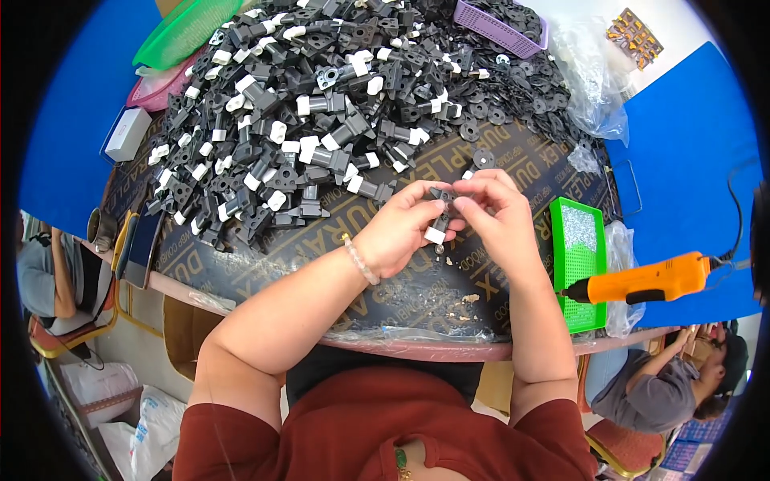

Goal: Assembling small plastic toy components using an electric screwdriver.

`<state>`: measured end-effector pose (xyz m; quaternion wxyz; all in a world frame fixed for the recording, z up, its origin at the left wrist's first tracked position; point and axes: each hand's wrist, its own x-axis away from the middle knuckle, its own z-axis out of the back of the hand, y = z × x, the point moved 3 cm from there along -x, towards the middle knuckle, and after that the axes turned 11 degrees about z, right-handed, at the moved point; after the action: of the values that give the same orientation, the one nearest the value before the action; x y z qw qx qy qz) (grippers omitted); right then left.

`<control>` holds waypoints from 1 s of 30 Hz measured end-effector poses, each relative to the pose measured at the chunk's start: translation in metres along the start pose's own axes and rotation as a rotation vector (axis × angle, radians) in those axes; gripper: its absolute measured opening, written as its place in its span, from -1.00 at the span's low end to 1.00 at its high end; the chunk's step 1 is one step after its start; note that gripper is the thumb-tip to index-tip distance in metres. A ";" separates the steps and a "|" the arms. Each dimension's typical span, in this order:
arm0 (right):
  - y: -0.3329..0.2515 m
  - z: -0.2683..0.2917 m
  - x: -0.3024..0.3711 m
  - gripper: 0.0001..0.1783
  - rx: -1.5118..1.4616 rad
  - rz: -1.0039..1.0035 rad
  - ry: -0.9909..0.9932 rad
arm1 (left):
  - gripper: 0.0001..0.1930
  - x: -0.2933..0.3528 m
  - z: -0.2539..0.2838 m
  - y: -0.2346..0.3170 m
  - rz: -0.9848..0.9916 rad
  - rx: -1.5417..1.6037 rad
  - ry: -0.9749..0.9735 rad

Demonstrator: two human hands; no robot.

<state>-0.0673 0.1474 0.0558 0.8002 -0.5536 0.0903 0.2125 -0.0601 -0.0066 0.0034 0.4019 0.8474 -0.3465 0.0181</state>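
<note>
My left hand [401, 228] pinches a small black plastic part with a white end block [435, 235], held up over the near middle of the table. Against the part's black end, the thumb and fingers of my right hand [499, 215] are closed; whether a smaller piece sits between them is hidden. A pale bead bracelet [361, 260] circles my left wrist. Just beyond my hands lies a flat black disc with holes [484, 158]. A large heap of black parts with white ends [321, 104] spreads over the far left and middle.
Flat black discs [533, 100] pile up at the far right beside a purple basket [501, 32]. A green tray [565, 313] of small silvery pieces stands on the right, an orange electric screwdriver [654, 279] across it. Other people [666, 385] sit at either side.
</note>
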 end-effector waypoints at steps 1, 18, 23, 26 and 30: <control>0.002 0.006 -0.003 -0.86 0.141 0.132 0.051 | -0.71 -0.001 -0.001 0.001 -0.003 0.015 0.021; 0.099 0.018 -0.140 -0.56 0.979 -0.283 -0.193 | -0.67 -0.006 0.010 0.005 0.012 0.000 0.095; 0.080 0.031 -0.130 -0.66 0.822 -0.115 -0.020 | -0.67 -0.007 0.011 0.008 -0.006 0.069 0.152; 0.040 0.024 -0.097 -0.70 0.516 -0.030 0.076 | -0.67 -0.006 0.015 0.009 -0.021 0.165 0.094; 0.013 0.019 -0.048 -0.77 0.170 0.046 0.074 | -0.68 -0.002 0.009 0.011 -0.044 0.156 0.085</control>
<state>-0.1178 0.1571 0.0701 0.8353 -0.4888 0.1501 0.2018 -0.0702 -0.0167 0.0043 0.3492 0.8821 -0.3079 0.0723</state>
